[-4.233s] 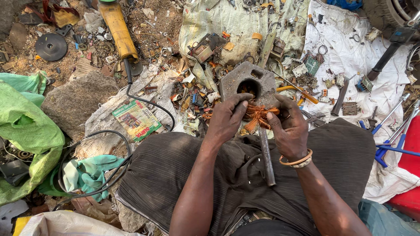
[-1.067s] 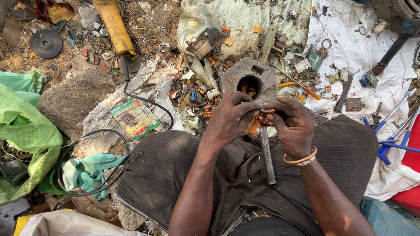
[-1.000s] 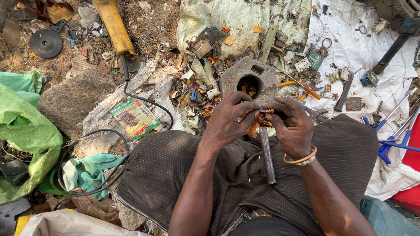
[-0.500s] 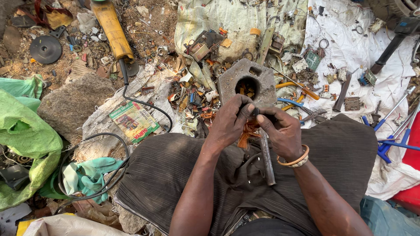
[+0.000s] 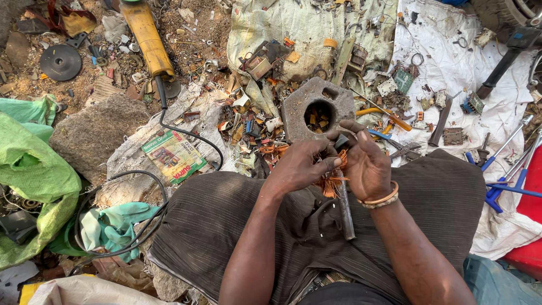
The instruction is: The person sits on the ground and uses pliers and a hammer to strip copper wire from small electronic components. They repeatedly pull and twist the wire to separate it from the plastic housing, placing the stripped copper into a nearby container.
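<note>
flat printed packet — rectangular | green, white, red | on sacking, left of knee

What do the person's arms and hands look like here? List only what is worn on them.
Both forearms are bare, with no sleeves reaching into view and no gloves. The left hand wears nothing that can be seen: no ring, watch or band. The right hand has bangles at the wrist, thin round hoops in an orange-tan colour, stacked close together. No markings or tape show on either arm.

Bare dirt ground carries everything. At the frame's upper left lie a yellow angle grinder and a dark disc. A white cloth strewn with tools covers the upper right.
</note>
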